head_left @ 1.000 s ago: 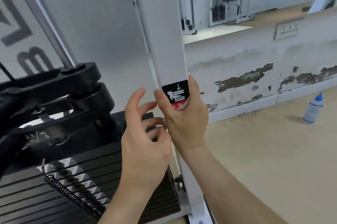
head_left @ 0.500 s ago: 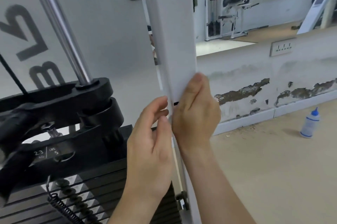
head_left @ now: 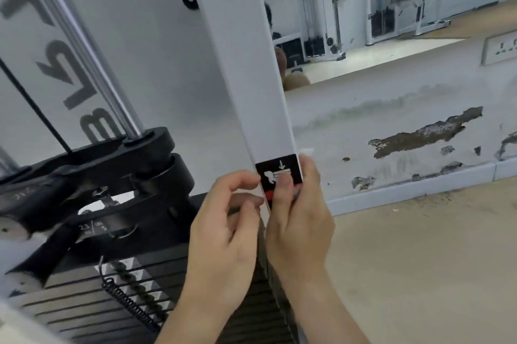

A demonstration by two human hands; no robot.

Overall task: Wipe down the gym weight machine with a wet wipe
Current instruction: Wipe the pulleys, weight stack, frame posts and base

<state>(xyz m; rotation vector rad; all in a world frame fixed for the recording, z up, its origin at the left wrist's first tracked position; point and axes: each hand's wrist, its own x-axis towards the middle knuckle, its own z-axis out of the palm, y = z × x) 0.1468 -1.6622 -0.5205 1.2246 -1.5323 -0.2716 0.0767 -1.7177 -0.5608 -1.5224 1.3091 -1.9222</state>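
The right hand (head_left: pixel 299 220) is gripping the white upright post (head_left: pixel 246 63) of the weight machine low down. Its thumb is pressing across the black warning sticker (head_left: pixel 275 168), and its fingers (head_left: pixel 310 173) are wrapping round the post's right edge. A thin white sliver (head_left: pixel 306 151) is showing just above those fingers against the post; it is probably the wet wipe, though the hand is hiding most of it, so it cannot be told for certain. The left hand (head_left: pixel 223 231) is sitting just beside the right one on the post's left side. Its fingers are curling inward and the index tip is touching the sticker's left edge; whether they are pinching anything cannot be told. To the left, a chrome guide rod (head_left: pixel 84 44) is slanting down into the black top plate (head_left: pixel 112 159), and a thin black cable (head_left: pixel 33 108) is running down beside it. Below, the frame is holding the weight stack (head_left: pixel 84 313), its dark plates lying flat one on another, with a coiled black cord (head_left: pixel 131 304) hanging across their front and a small label (head_left: pixel 92 227) reading 23 and 5 above them. Behind the post, a mirror (head_left: pixel 363 7) is reflecting other gym machines, a wall socket (head_left: pixel 500 47) is sitting under its edge, and paint is peeling off the wall (head_left: pixel 419 133) above the beige floor (head_left: pixel 419 273).
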